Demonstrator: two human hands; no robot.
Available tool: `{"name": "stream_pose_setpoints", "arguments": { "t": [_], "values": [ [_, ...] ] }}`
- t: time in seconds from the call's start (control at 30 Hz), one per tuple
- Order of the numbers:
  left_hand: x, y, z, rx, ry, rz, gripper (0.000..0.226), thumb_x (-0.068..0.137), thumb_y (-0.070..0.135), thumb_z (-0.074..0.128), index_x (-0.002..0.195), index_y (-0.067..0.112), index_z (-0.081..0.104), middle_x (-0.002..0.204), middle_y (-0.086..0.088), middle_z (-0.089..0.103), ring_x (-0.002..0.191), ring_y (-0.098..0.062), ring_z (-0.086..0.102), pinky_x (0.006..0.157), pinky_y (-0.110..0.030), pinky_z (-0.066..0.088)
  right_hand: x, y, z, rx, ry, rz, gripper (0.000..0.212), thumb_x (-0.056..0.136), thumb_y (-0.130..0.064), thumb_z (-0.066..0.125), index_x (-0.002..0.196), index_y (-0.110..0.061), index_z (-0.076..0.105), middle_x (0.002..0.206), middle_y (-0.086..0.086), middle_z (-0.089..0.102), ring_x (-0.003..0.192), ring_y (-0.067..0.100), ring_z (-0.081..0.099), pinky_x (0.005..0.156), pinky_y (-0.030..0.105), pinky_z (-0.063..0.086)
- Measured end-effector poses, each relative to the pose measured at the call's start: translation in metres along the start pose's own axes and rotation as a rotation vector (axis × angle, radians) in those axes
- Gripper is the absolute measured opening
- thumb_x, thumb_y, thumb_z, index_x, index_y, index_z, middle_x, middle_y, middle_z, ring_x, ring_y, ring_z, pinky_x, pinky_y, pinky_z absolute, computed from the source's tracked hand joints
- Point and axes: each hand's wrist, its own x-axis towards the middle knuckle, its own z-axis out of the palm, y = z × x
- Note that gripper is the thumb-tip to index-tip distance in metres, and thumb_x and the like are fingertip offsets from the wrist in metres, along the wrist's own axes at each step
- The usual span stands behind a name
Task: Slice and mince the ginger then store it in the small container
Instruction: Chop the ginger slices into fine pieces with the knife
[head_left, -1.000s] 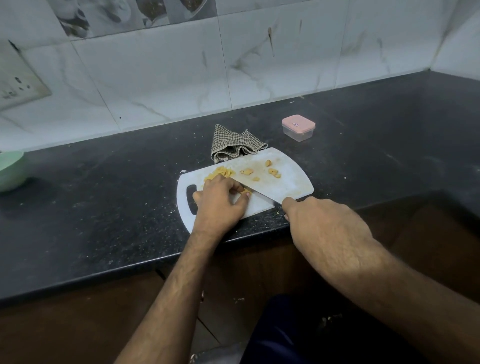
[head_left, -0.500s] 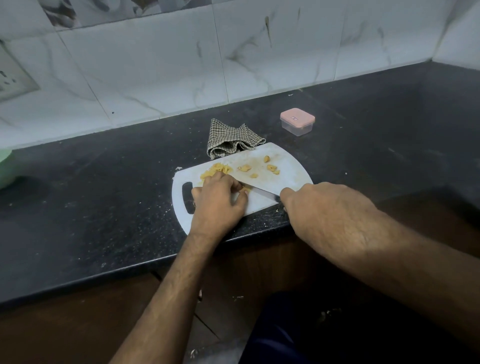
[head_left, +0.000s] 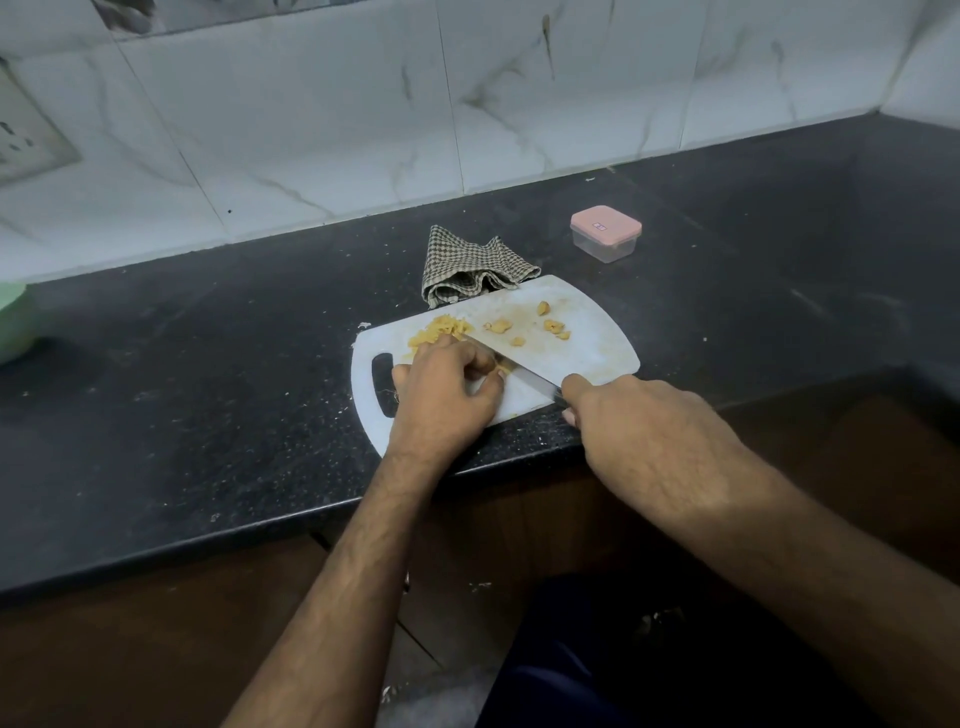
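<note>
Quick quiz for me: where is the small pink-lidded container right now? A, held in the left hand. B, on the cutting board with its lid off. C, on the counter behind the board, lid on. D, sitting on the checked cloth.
C: the small container stands on the dark counter beyond the cutting board, lid on, clear of the checked cloth and both hands.

The right hand (head_left: 644, 436) covers the knife (head_left: 524, 371) handle, so only the blade shows. The left hand (head_left: 447, 395) hides the ginger piece being cut; its curled fingertips cover most of it, and part of the board (head_left: 597, 338) beneath. Left of the board, a green bowl (head_left: 10, 322) is cut off by the frame's left edge, as is a wall socket (head_left: 26, 140) above it. The small label on the container (head_left: 605, 239) lid, behind the board, is too small to read.
</note>
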Motion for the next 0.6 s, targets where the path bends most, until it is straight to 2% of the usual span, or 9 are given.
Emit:
{"name": "stream_pose_setpoints", "arguments": {
  "t": [0.13,0.27,0.33,0.43,0.53,0.6],
  "values": [
    [0.001,0.003,0.001,0.028,0.021,-0.012,0.013,0.09,0.037,0.069,0.079,0.034,0.062,0.096,0.014,0.06,0.101,-0.013,0.053,0.086,-0.035,0.022,-0.011,0.0,-0.008,-0.048,-0.002,0.01,0.014,0.103,-0.017,0.046,0.115,-0.02,0.042,0.075,-0.001,0.041,0.076,0.025,0.049,0.072,0.043,0.053],
    [0.001,0.002,0.001,0.04,0.023,-0.007,0.009,0.09,0.037,0.068,0.085,0.033,0.063,0.1,0.011,0.061,0.103,-0.014,0.053,0.088,-0.035,0.022,-0.022,-0.005,-0.025,-0.132,-0.054,0.035,0.017,0.104,-0.02,0.044,0.121,-0.02,0.043,0.078,-0.002,0.037,0.076,0.021,0.04,0.069,0.035,0.039],
    [0.001,0.001,0.002,0.037,0.021,-0.001,0.009,0.091,0.037,0.068,0.086,0.031,0.064,0.101,0.011,0.061,0.103,-0.014,0.053,0.087,-0.035,0.022,-0.028,-0.008,-0.031,-0.176,-0.064,0.026,0.021,0.106,-0.02,0.041,0.126,-0.019,0.044,0.083,-0.001,0.036,0.08,0.021,0.04,0.071,0.033,0.038],
    [0.001,0.001,0.002,-0.001,0.029,-0.009,0.01,0.091,0.037,0.07,0.086,0.028,0.069,0.097,0.014,0.061,0.101,-0.013,0.054,0.089,-0.037,0.025,-0.034,-0.013,-0.042,-0.213,-0.116,0.023,0.024,0.107,-0.016,0.037,0.13,-0.016,0.043,0.077,-0.001,0.03,0.082,0.02,0.039,0.073,0.031,0.036],
    [0.003,-0.003,0.001,-0.064,0.048,-0.032,0.012,0.09,0.034,0.074,0.084,0.024,0.074,0.089,0.016,0.063,0.096,-0.01,0.055,0.097,-0.04,0.032,-0.032,-0.017,-0.045,-0.197,-0.151,0.022,0.025,0.106,-0.013,0.038,0.131,-0.014,0.043,0.074,-0.001,0.028,0.084,0.02,0.041,0.073,0.031,0.039],
    [0.004,-0.004,0.001,-0.094,0.053,-0.042,0.012,0.088,0.034,0.076,0.083,0.023,0.076,0.09,0.015,0.067,0.097,-0.01,0.058,0.101,-0.04,0.033,-0.031,-0.018,-0.045,-0.175,-0.162,0.011,0.026,0.105,-0.011,0.04,0.131,-0.015,0.042,0.075,-0.001,0.03,0.085,0.021,0.044,0.069,0.03,0.043]
  ]
}}
